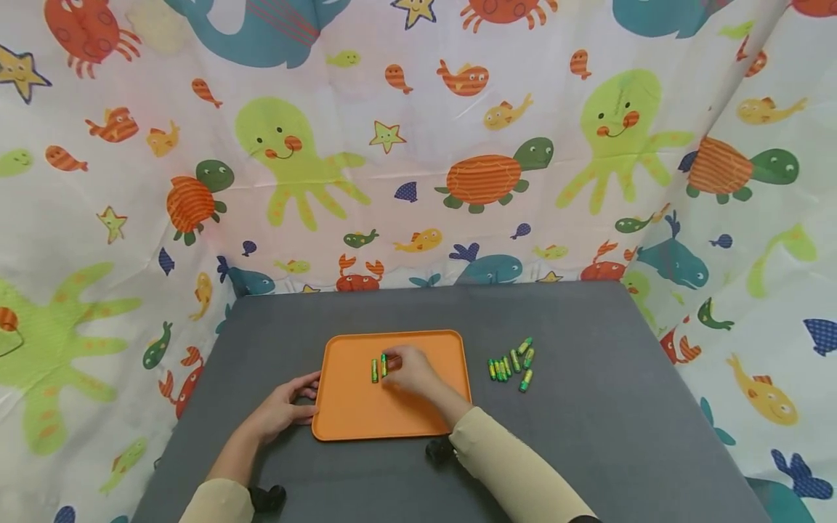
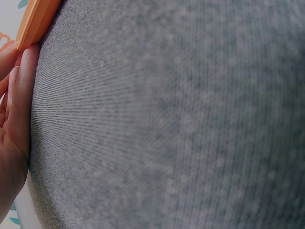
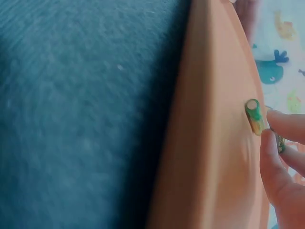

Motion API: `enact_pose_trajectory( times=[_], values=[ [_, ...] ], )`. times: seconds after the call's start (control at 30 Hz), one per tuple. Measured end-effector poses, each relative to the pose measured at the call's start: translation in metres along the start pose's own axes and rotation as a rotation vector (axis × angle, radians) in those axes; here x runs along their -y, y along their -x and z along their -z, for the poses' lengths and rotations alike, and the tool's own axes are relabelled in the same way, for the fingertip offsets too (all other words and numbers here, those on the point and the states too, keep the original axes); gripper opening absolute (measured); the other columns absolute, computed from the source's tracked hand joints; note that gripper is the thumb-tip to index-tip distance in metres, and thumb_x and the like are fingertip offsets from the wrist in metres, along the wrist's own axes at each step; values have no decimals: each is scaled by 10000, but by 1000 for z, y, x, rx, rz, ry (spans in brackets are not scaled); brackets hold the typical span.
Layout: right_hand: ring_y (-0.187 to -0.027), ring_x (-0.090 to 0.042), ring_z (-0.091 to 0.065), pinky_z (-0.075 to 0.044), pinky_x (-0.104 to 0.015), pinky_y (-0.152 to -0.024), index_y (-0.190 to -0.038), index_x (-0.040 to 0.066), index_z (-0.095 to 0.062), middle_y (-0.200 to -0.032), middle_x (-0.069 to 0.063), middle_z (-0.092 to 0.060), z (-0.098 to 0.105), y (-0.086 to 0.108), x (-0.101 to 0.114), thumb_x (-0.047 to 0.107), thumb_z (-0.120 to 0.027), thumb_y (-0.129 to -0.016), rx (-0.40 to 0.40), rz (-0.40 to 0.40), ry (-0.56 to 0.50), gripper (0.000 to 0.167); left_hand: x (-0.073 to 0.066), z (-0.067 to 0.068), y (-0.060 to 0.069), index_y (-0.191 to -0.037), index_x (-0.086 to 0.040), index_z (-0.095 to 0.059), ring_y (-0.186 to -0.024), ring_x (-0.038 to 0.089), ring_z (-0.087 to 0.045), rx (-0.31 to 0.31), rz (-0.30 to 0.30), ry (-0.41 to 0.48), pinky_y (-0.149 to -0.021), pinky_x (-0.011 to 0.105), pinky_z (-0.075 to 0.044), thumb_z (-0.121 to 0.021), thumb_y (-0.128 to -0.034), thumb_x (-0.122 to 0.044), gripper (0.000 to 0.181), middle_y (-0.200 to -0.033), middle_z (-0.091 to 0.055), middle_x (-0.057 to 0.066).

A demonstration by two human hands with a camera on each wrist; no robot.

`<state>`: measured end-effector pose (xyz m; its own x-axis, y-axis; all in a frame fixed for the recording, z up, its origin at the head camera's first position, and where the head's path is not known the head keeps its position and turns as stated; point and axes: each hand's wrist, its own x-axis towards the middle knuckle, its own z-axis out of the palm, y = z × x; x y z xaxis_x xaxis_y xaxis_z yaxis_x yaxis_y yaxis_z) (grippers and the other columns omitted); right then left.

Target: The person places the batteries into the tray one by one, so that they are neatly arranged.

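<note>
An orange tray (image 1: 353, 421) lies on the grey table. My left hand (image 1: 281, 410) rests at its left edge, thumb and fingers spread apart and touching the rim; in the left wrist view those fingers (image 2: 21, 95) meet the tray's edge (image 2: 40, 21). Over the middle of the tray, my right hand (image 1: 413, 374) pinches a small green-and-yellow battery (image 1: 383, 365) between thumb and fingertips. The battery is upright in the head view, partly hidden by fingers in the right wrist view. Just left of it, another battery (image 1: 375, 371) lies on the tray.
Several more green-and-yellow batteries (image 1: 514, 361) lie loosely grouped on the table (image 1: 588, 436), right of the tray. A curtain (image 1: 405, 240) printed with sea animals hangs behind the table and along its sides.
</note>
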<state>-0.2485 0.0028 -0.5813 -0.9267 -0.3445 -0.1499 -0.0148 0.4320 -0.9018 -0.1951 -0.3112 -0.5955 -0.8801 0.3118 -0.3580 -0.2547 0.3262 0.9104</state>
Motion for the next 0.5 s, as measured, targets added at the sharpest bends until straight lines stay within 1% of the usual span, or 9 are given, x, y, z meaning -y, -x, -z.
enact_pose_trajectory(
  times=[0.13, 0.27, 0.5],
  values=[
    [-917, -163, -624, -572, -290, -708, -1344, 7, -628, -1045, -71, -688, -6, -1, 2, -16, -833, -785, -9, -9, 14, 596, 0, 1, 0, -1582, -158, -346, -1171, 290, -511, -5, 12, 3, -851, 377, -608, -747, -907, -100, 787, -1377, -453, 170],
    [-941, -179, -627, -571, -307, -762, -1354, 11, -624, -1067, -71, -687, -10, 0, 3, -39, -832, -767, -16, -5, 54, 625, 0, 1, -1, -1579, -168, -355, -1177, 297, -507, -11, 24, 4, -857, 382, -607, -750, -906, -107, 782, -1378, -453, 162],
    [-949, -178, -611, -557, -286, -768, -1377, 19, -610, -1084, -60, -661, -15, -2, 4, -20, -841, -771, -28, 1, 133, 650, -3, -1, 0, -1575, -156, -362, -1168, 301, -510, -20, 27, -4, -846, 380, -609, -738, -912, -88, 765, -1373, -458, 159]
  ],
)
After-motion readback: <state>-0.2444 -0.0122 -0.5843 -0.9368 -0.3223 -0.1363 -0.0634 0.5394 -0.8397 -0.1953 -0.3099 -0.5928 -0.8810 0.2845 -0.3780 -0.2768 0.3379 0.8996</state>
